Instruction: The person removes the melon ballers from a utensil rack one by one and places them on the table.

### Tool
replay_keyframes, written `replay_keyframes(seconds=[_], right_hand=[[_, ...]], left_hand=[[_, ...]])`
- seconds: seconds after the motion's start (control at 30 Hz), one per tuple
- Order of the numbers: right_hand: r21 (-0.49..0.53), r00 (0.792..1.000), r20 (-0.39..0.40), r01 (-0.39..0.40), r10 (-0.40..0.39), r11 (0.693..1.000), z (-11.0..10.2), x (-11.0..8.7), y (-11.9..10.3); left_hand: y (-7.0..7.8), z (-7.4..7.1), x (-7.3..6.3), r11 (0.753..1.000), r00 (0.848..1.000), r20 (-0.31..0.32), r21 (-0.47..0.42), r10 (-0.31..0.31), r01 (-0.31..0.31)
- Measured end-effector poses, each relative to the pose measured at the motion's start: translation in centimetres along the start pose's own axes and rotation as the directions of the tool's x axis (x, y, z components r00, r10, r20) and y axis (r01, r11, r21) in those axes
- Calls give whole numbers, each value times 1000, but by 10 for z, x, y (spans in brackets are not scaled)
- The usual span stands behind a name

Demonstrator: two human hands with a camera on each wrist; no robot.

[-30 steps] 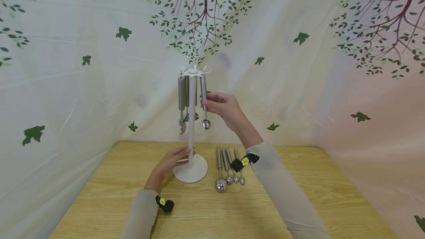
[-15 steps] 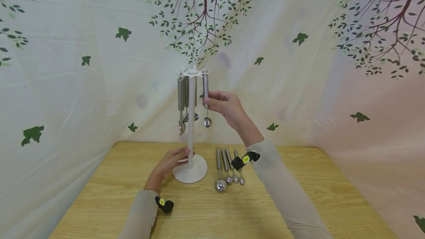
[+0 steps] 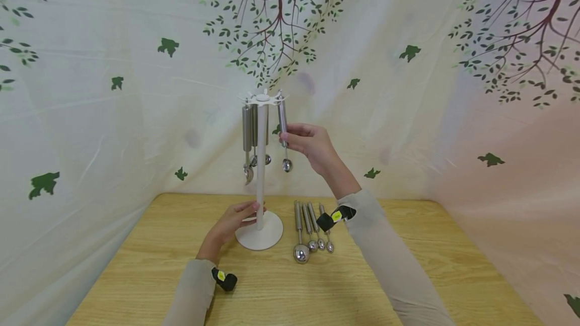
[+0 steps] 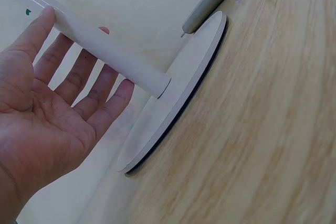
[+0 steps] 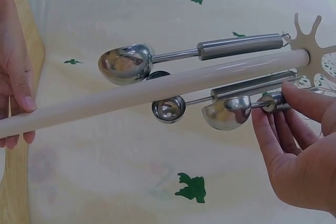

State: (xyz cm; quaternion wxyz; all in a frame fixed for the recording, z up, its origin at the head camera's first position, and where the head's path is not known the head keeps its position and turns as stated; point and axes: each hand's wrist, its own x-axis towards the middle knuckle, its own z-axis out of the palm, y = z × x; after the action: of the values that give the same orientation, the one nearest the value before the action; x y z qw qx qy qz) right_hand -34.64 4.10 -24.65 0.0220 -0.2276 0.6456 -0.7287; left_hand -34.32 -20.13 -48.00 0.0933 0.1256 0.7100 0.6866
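Beside the top of a white stand [image 3: 261,165], the head view shows the right hand [image 3: 314,147] pinching a slim, slightly tilted steel scoop [image 3: 282,114] by its handle, fingers nearly together. From the left wrist, the left hand [image 4: 47,119] loosely rounds the smooth pole [image 4: 105,45], thumb and fingers just apart. From the right wrist, the pinched scoop's mirror-bright bowl [image 5: 227,115] shows near other hanging scoops [image 5: 241,46].

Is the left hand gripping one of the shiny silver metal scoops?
No, the left hand holds the slim round white post, above its flat white disc base.
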Motion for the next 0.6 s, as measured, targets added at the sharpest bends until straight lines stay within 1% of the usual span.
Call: replay_keyframes(seconds=[0.27,0.47,0.6], right_hand=[[-30,999,-37,38,-39,999,-1,0,-1],[-66,998,-56,32,-36,997,-3,-2,-1],[-82,998,-54,21,-26,996,-7,-6,5]], left_hand=[[-1,0,1,1000,1000,-4,-1,3,-3],[0,0,0,1000,1000,9,8,15,-15],[0,0,-1,1000,1000,8,10,7,-7]])
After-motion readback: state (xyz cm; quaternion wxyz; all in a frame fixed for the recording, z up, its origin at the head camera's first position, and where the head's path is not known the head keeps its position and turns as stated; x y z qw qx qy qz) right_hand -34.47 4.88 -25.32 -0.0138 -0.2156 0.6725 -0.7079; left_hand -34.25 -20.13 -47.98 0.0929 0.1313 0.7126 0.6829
